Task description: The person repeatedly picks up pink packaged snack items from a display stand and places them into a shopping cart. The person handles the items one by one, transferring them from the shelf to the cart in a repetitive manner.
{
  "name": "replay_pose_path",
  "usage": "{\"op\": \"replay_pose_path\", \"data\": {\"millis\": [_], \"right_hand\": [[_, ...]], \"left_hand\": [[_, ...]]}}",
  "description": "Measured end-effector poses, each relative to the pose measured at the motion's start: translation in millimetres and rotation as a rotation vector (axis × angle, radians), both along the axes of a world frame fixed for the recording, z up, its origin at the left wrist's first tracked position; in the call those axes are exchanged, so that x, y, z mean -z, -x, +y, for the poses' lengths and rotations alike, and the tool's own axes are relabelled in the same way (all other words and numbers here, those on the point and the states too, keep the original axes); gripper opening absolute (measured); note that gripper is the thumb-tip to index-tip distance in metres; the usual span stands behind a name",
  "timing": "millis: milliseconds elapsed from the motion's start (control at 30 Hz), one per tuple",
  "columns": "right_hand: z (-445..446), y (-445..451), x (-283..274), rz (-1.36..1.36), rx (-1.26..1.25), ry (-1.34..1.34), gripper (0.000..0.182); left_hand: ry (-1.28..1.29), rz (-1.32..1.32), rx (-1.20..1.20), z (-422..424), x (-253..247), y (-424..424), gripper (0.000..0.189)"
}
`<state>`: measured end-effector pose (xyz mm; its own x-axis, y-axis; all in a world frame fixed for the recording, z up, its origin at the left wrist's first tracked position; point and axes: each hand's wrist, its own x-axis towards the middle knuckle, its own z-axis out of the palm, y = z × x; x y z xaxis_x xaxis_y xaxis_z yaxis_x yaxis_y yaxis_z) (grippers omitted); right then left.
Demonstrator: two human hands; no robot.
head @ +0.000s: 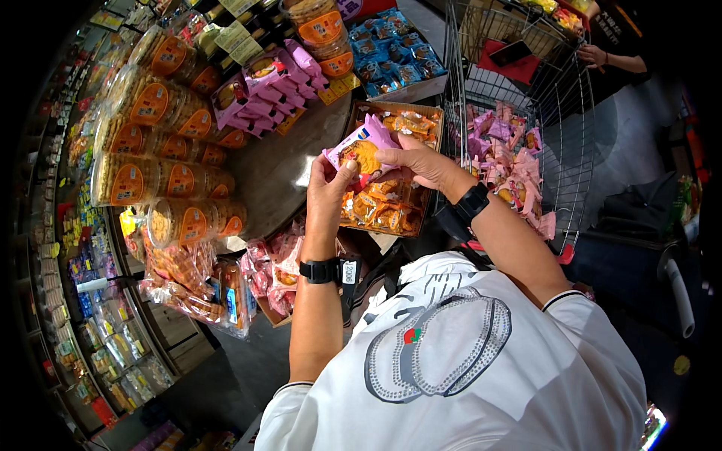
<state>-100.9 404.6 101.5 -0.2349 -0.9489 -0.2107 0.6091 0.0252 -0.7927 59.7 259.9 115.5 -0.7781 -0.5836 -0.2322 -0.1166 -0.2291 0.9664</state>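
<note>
My left hand [333,183] and my right hand [420,162] hold one pink snack packet [360,151] between them, with both thumbs on its printed front. Below the packet lies an open cardboard box [424,217] of orange-wrapped snacks. Similar pink packets [271,84] are stacked on the dark round table [271,169], further up and to the left. To the right, many pink packets [510,163] lie inside a wire shopping cart [564,169]. A box of blue-wrapped snacks [395,53] stands beyond the orange ones.
Clear plastic tubs of biscuits [141,146] are stacked at the left. Bagged baked goods [192,287] and a box of pink packets [282,270] sit beside my left forearm. Store shelves [107,338] line the far left. Another person's hand [592,55] is at the cart's far side.
</note>
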Motion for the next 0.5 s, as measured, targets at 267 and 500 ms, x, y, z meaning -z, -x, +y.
{"op": "replay_pose_path", "data": {"millis": [267, 500], "right_hand": [[3.4, 13.9, -6.1, 0.002, -0.228, -0.071, 0.075], [-24.1, 15.9, -23.2, 0.091, -0.090, -0.110, 0.085]], "left_hand": [[0.313, -0.171, 0.340, -29.8, -27.3, -9.5, 0.082], [-0.020, -0.156, 0.413, -36.4, -47.9, -3.8, 0.074]]}}
